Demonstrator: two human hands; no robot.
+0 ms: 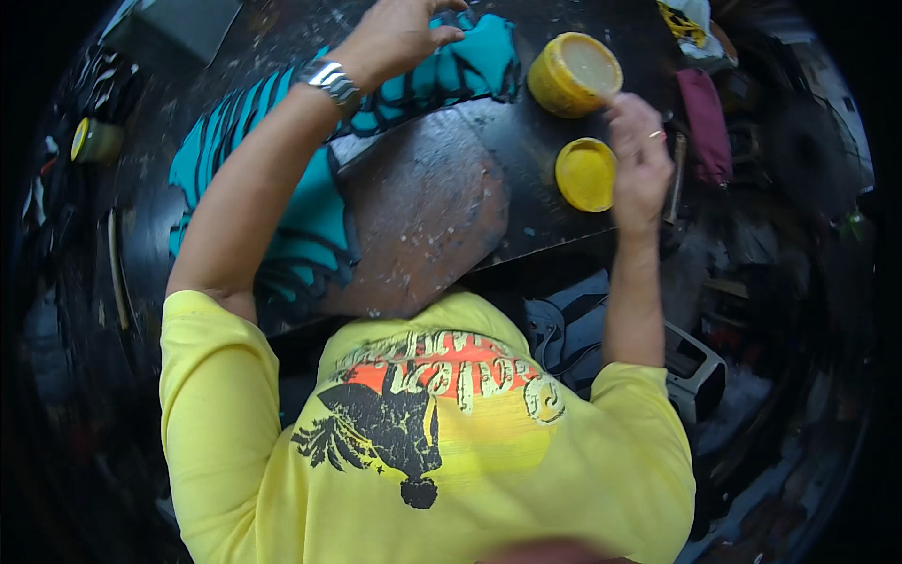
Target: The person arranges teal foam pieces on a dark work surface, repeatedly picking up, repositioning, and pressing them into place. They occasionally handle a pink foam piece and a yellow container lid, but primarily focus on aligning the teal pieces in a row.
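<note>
My left hand, with a metal watch on its wrist, reaches over a row of overlapping teal pieces with black edges. Its thumb and a finger stand apart, and the top of the picture cuts off part of it. More of these flat teal pieces fan out under my left forearm. On the right, my right hand is curled and slightly blurred, its fingertips at the near right rim of a yellow tub with pale stuff inside. Whatever the fingers pinch is hidden. A round yellow lid lies just left of this hand.
A worn brown board with an angular outline rests on the dark table, close to my body. Beyond my right hand lies a maroon pouch-like thing. A small yellow-lidded jar is at far left, and a grey box at back left.
</note>
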